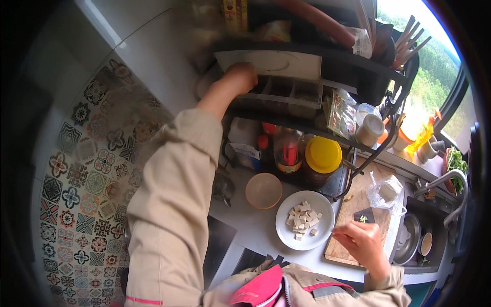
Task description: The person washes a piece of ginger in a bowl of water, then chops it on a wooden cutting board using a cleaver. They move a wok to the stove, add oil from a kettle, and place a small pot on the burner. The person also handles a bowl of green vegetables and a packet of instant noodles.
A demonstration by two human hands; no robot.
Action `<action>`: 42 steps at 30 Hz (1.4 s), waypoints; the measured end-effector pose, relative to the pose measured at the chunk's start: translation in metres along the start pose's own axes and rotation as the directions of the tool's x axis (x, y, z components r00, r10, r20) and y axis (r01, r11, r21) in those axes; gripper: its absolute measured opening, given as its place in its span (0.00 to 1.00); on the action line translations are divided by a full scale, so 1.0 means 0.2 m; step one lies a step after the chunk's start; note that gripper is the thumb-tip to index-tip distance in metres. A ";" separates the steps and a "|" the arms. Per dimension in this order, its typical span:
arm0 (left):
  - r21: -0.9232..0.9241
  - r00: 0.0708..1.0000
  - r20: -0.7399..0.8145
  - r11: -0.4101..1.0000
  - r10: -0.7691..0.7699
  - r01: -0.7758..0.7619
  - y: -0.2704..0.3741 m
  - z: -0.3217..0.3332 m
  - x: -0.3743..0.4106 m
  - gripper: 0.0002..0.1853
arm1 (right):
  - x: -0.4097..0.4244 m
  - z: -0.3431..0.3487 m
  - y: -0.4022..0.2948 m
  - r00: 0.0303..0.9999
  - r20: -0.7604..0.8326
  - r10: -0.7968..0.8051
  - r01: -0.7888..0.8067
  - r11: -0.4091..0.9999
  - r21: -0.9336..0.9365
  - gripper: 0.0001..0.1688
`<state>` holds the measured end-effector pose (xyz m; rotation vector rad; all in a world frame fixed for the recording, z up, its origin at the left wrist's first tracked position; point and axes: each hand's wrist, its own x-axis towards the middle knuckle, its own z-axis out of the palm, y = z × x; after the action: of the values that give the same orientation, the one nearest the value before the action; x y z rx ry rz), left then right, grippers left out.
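Note:
My left hand (239,78) reaches up to a clear plastic spice box (284,101) on the rack. Its fingers curl over the box's left compartment, and what they hold, if anything, is hidden. The box's pale lid (291,63) stands raised behind the compartments. Lower right, my right hand (360,241) hovers over the front of a wooden cutting board (356,184), fingers bent together by the rim of a white plate (282,226). Whether it pinches something small or touches the rim is unclear. Pale white cubes, likely tofu (303,218), lie heaped on the plate.
Beside the plate sits a pinkish bowl (264,190). Under the rack stand a yellow-lidded jar (323,155) and bottles. A knife blade (364,215) with chopped green bits and a plastic bag (387,192) lie on the board. A sink (418,264) with a faucet (456,180) is at right.

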<state>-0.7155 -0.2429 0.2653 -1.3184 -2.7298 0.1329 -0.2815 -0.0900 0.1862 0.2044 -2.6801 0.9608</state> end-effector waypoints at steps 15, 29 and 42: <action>-0.380 0.944 0.274 0.881 -0.184 0.282 0.01 -0.11 0.13 0.16 | -0.05 0.00 0.23 0.959 0.023 0.284 -0.280 0.924 0.259 0.06; -0.984 0.964 0.050 0.151 -0.260 0.092 0.42 -0.38 -1.00 0.10 | 0.92 0.26 -0.22 0.996 -0.056 -0.072 0.082 0.427 0.901 0.21; -0.998 0.833 -0.024 0.067 -0.553 0.016 0.43 -0.39 -1.96 0.12 | 0.81 0.67 -0.90 0.942 0.147 -0.302 -0.107 0.147 0.983 0.08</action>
<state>-0.3961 -0.4956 0.3090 -0.5380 -2.3881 -2.1294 -0.4245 -0.3202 0.2457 0.8484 -1.6046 2.7197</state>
